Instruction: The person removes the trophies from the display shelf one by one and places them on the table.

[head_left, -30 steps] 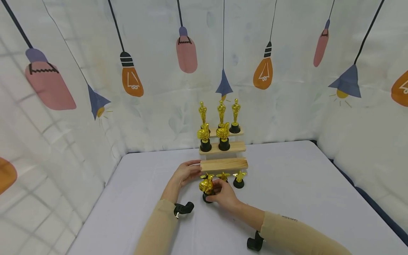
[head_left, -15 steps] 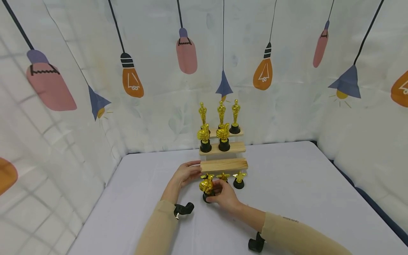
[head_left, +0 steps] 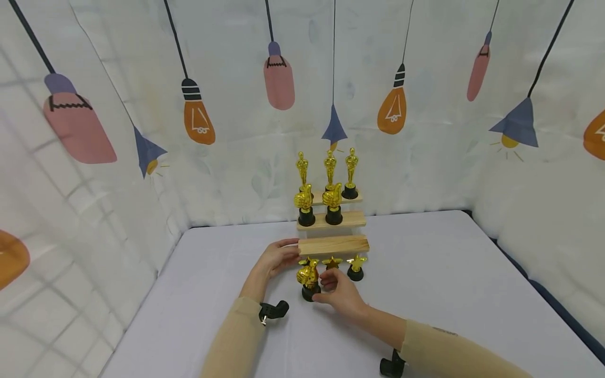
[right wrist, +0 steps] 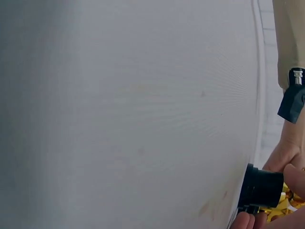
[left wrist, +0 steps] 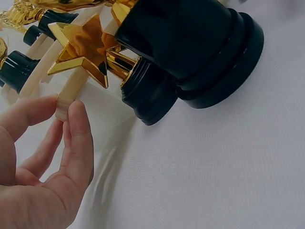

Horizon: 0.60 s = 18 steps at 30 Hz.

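My left hand [head_left: 275,260] pinches the left end of the lowest wooden shelf [head_left: 333,244]; the left wrist view shows thumb and fingers on either side of the shelf end [left wrist: 70,93]. In front of it, a gold thumbs-up trophy [head_left: 308,275] stands upright on the table, its black base [left wrist: 190,47] large in the left wrist view. My right hand [head_left: 344,296] is just right of this trophy, fingers loosely bent and spread, thumb tip close to the base. Several small star trophies [head_left: 356,268] stand in a row behind it, partly hidden.
Two more thumbs-up trophies [head_left: 333,205] stand on the middle shelf [head_left: 352,219], and three gold figure trophies [head_left: 351,173] on the top one. White cloth covers the table [head_left: 439,268]. A lamp-printed curtain [head_left: 236,173] hangs behind.
My right hand has loosened from the thumbs-up trophy and drawn slightly to the right, its fingers now apart from the gold part. The trophy stays in place. My left hand keeps its hold.
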Tool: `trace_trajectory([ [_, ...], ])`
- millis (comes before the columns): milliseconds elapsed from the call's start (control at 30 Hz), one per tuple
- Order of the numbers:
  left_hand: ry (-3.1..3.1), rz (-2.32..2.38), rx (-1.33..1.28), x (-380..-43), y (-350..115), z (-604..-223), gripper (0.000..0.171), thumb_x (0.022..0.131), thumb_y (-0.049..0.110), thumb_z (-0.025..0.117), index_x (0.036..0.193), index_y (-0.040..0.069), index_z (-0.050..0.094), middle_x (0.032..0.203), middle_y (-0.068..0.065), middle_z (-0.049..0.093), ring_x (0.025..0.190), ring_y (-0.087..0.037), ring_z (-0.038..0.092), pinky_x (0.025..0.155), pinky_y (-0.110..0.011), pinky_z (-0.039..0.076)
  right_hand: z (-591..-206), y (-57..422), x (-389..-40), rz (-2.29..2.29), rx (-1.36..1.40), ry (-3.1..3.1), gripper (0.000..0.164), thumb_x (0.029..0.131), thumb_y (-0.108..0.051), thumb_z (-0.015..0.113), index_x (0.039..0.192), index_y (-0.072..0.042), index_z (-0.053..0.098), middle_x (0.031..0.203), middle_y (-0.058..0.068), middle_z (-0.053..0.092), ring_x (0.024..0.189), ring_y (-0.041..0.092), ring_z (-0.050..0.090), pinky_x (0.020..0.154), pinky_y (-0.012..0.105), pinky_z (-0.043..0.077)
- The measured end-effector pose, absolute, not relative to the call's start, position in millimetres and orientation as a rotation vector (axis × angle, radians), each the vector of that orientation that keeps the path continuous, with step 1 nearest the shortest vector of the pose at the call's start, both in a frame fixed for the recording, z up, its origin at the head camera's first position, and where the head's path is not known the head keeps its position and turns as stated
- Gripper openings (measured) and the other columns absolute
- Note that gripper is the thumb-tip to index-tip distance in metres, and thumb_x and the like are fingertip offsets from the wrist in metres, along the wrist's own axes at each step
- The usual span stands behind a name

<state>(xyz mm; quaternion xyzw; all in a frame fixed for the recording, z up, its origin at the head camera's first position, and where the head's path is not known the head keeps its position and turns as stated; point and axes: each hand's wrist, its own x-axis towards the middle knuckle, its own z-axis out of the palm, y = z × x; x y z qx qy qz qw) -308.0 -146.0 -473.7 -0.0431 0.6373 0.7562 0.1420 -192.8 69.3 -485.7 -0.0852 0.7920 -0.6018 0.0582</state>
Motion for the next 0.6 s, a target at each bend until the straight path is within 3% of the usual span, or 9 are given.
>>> trace_trajectory([
  [400,1.844,2.187,-0.144,-309,-144,-475,0.049,0.095,-0.006,0.067,0.143,-0.005,0.054,0.129,-0.026,0.063,0.092,-0.020,0.070,0.079,-0.029,0.061,-473,84,-185,-1.836,-0.322,2.382,0.046,0.076,-0.002,0.089,0.109,0.006,0.057,0.098,0.011,0.058,0.087,0.021,0.057,0.073,0.027,0.053],
  [600,1.844,2.175,-0.147,-310,-144,-475,0.051,0.095,-0.005,0.068,0.144,-0.006,0.053,0.131,-0.027,0.061,0.094,-0.021,0.070,0.080,-0.029,0.061,-463,94,-183,-1.764,-0.388,2.443,0.035,0.082,-0.002,0.085,0.105,0.003,0.058,0.093,0.009,0.059,0.086,0.021,0.058,0.070,0.026,0.054],
])
